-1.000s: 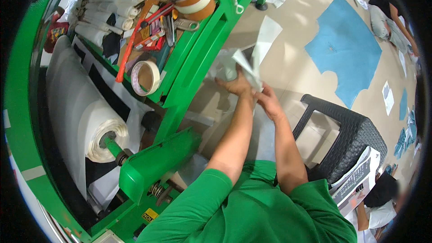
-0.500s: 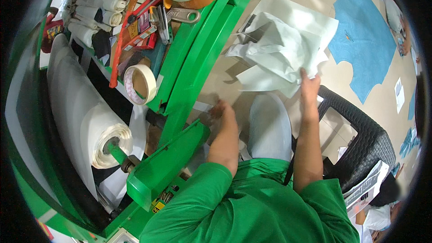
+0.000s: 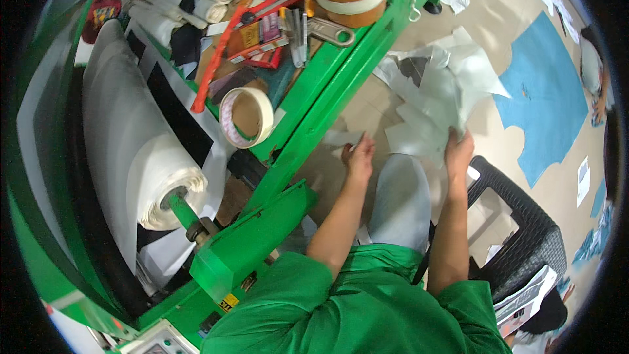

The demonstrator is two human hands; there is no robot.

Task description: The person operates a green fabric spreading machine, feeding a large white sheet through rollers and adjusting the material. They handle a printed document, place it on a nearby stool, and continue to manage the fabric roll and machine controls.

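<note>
My right hand [image 3: 458, 147] grips a loose bundle of pale, thin sheets [image 3: 432, 105] fanned out above the floor, just beyond my knee. Lower and to the left, my left hand [image 3: 359, 157] has its fingers curled near a narrow white strip [image 3: 337, 137]; what lies inside them, if anything, is too small to make out. Close by on the left is the green machine frame [image 3: 304, 88], carrying a roll of masking tape [image 3: 262, 108], a wrench [image 3: 331, 29], blades and a tan tub [image 3: 347, 6].
A large white roll [image 3: 121, 137] sits in the machine at left. A black woven stool [image 3: 534, 223] stands beside my right arm. A blue cut piece [image 3: 544, 92] and scattered white papers lie on the tiled floor [image 3: 485, 6]. Other people [image 3: 547, 314] are at the right edge.
My hands, together around the sheets a second ago, have separated. My right hand carried the bundle rightward and it spread out; my left hand dropped lower and has since risen slightly.
</note>
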